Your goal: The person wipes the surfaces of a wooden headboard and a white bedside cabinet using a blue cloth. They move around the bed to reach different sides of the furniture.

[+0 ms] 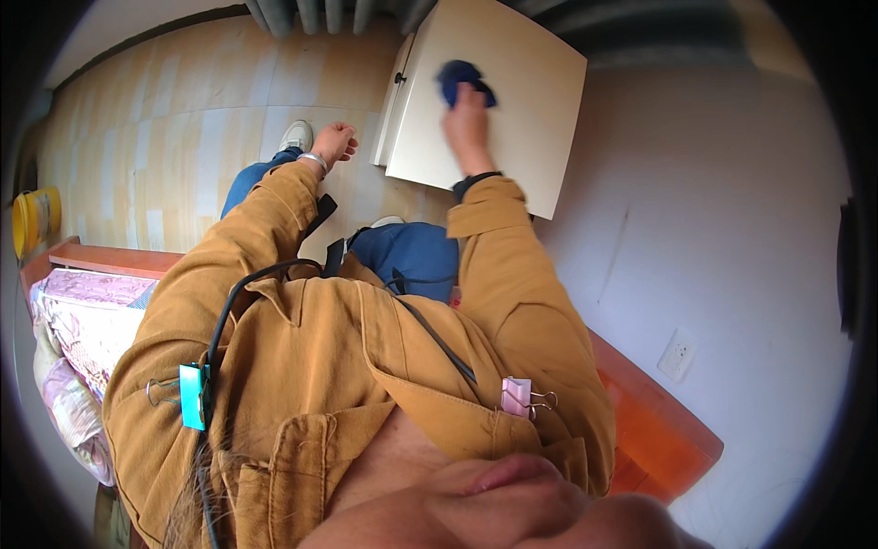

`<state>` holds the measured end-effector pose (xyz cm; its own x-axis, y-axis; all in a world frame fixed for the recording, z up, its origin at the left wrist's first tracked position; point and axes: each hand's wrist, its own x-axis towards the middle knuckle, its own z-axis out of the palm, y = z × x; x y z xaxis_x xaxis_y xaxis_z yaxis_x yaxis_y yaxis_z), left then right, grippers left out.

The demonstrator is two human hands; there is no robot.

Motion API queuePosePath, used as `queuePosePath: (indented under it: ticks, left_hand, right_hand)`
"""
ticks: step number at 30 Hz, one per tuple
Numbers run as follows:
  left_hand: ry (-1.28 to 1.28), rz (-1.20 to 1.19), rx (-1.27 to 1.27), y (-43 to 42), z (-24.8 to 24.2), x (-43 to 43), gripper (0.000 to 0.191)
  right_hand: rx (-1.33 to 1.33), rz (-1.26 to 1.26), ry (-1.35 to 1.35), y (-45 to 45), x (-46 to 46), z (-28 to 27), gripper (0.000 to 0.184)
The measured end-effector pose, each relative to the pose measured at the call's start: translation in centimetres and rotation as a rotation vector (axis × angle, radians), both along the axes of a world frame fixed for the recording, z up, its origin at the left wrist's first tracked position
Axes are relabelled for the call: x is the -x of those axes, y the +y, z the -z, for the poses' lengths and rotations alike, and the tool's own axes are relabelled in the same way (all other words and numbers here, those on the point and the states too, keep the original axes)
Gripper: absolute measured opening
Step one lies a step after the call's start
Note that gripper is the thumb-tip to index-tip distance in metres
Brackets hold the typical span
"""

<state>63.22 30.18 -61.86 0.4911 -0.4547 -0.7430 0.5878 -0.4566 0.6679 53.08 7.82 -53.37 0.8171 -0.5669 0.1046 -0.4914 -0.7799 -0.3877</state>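
A dark blue cloth (461, 81) lies bunched under the fingers of my right hand (468, 127), on the cream top of a small cabinet (528, 117); hand and cloth are blurred. My left hand (335, 145), with a metal bracelet at the wrist, hangs above the floor to the left of the cabinet. Its fingers are loosely curled and nothing shows in them. On the cabinet's left side, a drawer or door front with a dark knob (400, 78) stands out a little from the body.
Grey curtain folds (333, 14) hang behind the cabinet. The wall (686, 185) with a socket (677, 354) is at the right. A bed with an orange wooden frame (116, 257) and patterned bedding (89, 316) is behind me; a yellow bucket (36, 219) stands far left.
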Motion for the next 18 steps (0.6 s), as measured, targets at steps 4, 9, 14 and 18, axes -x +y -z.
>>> queuePosePath:
  ticks: [4,9,14,18]
  left_hand:
    - [-0.017,0.009,0.090,-0.4,-1.1,-0.1,0.021]
    - [-0.038,-0.038,0.135,0.4,-3.1,0.2,0.021]
    - [-0.008,-0.045,0.110,-0.4,-4.4,0.7,0.027]
    - [-0.020,-0.082,0.164,-1.4,-4.5,1.1,0.033]
  right_hand:
    - [-0.317,-0.219,-0.158,6.6,-0.6,-0.9,0.035]
    - [-0.858,0.176,-0.310,-0.4,6.8,-3.8,0.050]
    - [-0.154,0.518,0.141,-8.8,15.8,-3.7,0.049]
    - [0.455,0.365,0.124,-5.6,11.3,0.1,0.035]
